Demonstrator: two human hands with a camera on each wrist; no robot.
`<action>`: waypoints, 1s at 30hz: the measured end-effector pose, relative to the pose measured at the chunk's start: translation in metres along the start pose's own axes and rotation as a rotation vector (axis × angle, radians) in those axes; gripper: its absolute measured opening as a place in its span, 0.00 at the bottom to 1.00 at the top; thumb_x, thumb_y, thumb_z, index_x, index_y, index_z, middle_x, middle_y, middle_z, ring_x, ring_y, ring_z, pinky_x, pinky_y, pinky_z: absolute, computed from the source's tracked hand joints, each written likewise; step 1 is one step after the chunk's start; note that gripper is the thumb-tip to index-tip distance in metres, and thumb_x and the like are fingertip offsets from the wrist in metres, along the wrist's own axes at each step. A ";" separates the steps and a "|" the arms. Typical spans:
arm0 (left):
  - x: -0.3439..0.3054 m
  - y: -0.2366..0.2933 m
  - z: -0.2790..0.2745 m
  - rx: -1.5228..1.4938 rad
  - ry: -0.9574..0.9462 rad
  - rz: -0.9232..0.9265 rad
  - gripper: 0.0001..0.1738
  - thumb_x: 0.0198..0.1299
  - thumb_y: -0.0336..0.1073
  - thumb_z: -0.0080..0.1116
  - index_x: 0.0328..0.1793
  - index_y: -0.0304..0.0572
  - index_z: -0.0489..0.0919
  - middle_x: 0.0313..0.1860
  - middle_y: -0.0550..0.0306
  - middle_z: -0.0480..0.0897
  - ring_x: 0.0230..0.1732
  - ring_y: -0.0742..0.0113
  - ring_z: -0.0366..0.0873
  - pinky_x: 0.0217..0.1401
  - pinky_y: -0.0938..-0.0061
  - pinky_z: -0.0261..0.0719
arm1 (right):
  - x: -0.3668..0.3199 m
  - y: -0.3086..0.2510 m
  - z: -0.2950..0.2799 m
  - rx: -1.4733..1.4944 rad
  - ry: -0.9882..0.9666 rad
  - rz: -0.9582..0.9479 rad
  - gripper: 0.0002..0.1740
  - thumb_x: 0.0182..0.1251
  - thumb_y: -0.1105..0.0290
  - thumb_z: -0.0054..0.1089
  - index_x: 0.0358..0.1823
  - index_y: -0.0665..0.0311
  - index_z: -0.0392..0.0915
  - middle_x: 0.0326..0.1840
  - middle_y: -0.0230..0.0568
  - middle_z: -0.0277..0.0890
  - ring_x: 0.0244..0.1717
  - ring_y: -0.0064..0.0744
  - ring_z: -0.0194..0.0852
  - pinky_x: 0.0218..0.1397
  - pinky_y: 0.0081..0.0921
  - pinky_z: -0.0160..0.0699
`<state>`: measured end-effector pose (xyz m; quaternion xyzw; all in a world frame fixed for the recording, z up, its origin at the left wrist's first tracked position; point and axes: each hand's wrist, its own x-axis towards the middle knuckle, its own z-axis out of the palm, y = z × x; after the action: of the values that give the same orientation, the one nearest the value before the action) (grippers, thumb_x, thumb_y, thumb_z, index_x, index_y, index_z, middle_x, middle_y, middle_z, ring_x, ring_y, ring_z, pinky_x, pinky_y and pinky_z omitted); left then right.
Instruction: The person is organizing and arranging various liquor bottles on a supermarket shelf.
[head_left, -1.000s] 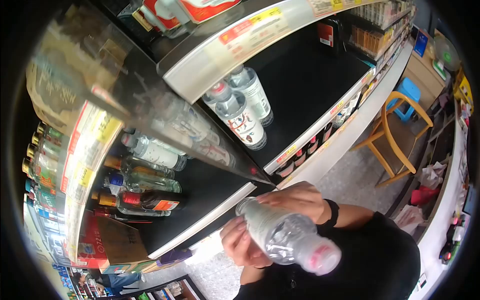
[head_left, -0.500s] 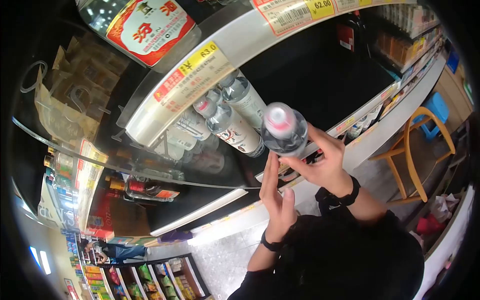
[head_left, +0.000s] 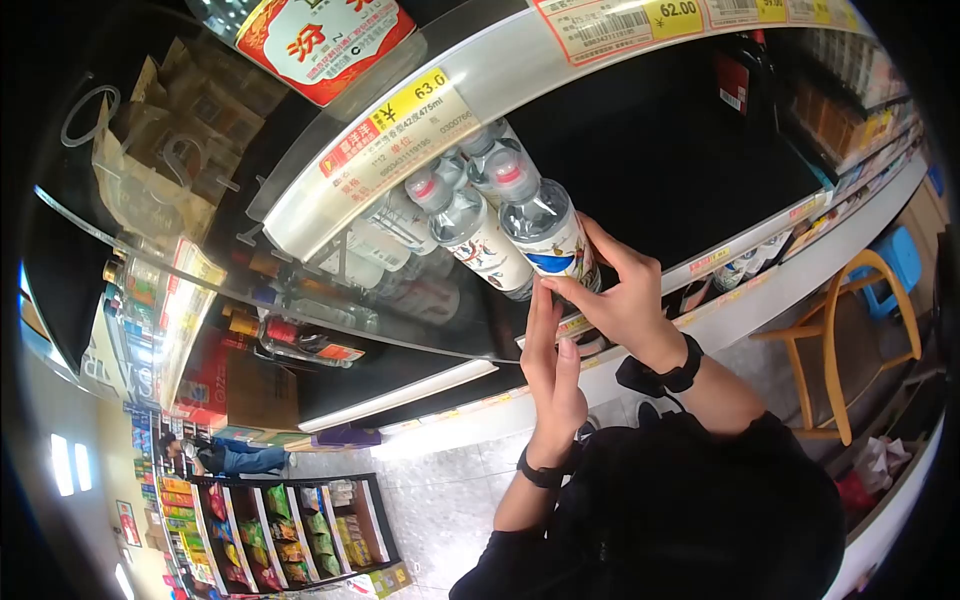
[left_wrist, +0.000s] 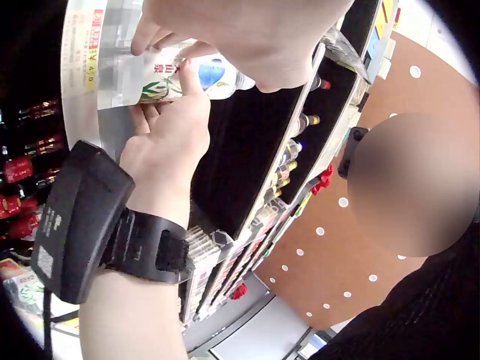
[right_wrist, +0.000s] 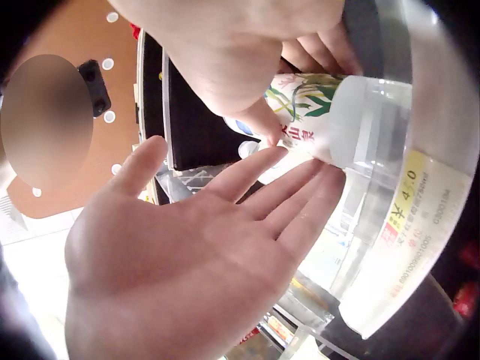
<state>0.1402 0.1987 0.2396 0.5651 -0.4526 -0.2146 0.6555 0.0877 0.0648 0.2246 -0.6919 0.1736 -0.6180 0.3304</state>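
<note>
Transparent cylindrical bottle with white pictorial label (head_left: 549,235) was near the front-left corner of the black shelf (head_left: 665,165). Right hand (head_left: 632,312) gripped it; left hand (head_left: 554,385) gripped nothing, fingers straight at the bottle's lower side. Positioning appeared in progress; the next move likely called for steady release.

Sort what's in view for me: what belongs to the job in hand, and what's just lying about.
Part of the job:
right hand, gripping the bottle
bottle with blue-patterned label
left hand, close by it
similar bottle beside it
black shelf

Just lying about:
wooden chair
blue stool
snack bags
</note>
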 end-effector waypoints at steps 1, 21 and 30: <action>0.000 0.001 0.002 -0.018 0.004 -0.024 0.43 0.76 0.54 0.47 0.83 0.24 0.53 0.85 0.33 0.53 0.84 0.45 0.54 0.83 0.55 0.53 | -0.001 0.001 0.000 -0.005 -0.006 0.000 0.37 0.56 0.64 0.79 0.64 0.75 0.76 0.50 0.59 0.86 0.47 0.46 0.90 0.47 0.31 0.89; 0.021 -0.034 0.005 0.081 -0.018 0.031 0.43 0.73 0.44 0.57 0.82 0.24 0.53 0.84 0.26 0.51 0.82 0.41 0.57 0.79 0.56 0.62 | 0.003 0.012 0.001 -0.067 -0.149 0.123 0.33 0.64 0.67 0.72 0.69 0.72 0.71 0.50 0.63 0.84 0.50 0.57 0.87 0.48 0.36 0.87; 0.035 -0.032 0.006 0.009 -0.067 -0.043 0.45 0.74 0.43 0.56 0.84 0.23 0.47 0.87 0.35 0.46 0.86 0.50 0.48 0.85 0.55 0.48 | 0.018 0.025 0.008 -0.123 -0.225 0.210 0.32 0.69 0.64 0.67 0.70 0.71 0.70 0.45 0.65 0.84 0.45 0.63 0.85 0.45 0.43 0.87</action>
<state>0.1602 0.1589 0.2213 0.5701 -0.4631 -0.2455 0.6326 0.1030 0.0374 0.2213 -0.7538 0.2444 -0.4866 0.3679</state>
